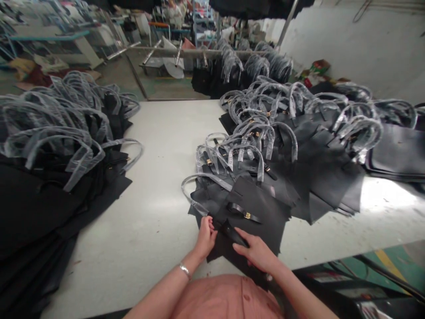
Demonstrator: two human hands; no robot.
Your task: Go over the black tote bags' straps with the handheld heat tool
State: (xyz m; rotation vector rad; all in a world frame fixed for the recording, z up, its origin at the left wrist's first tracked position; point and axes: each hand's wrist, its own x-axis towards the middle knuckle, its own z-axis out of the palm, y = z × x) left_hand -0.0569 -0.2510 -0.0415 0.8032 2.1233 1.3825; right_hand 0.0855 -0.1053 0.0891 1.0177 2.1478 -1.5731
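Black panel w/ 1 gold-buckled strap lies on bench, lower ctr of frame. L hand pinches near plastic-wrapped handle's lower end; R hand grips black item, type unclear.

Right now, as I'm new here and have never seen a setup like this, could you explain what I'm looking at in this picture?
There is no robot here, just a person working with two bare hands. The single picture comes from a camera on their head, looking forward and down. On the pale table, flat black pieces with plastic-wrapped loops are heaped in a left pile and a right pile. Nearest the person is a black panel bearing a short strap with a gold buckle. The left hand has its fingertips together by the lower end of a wrapped loop; its exact grip is unclear. The right hand holds a long dark object, too indistinct to name.
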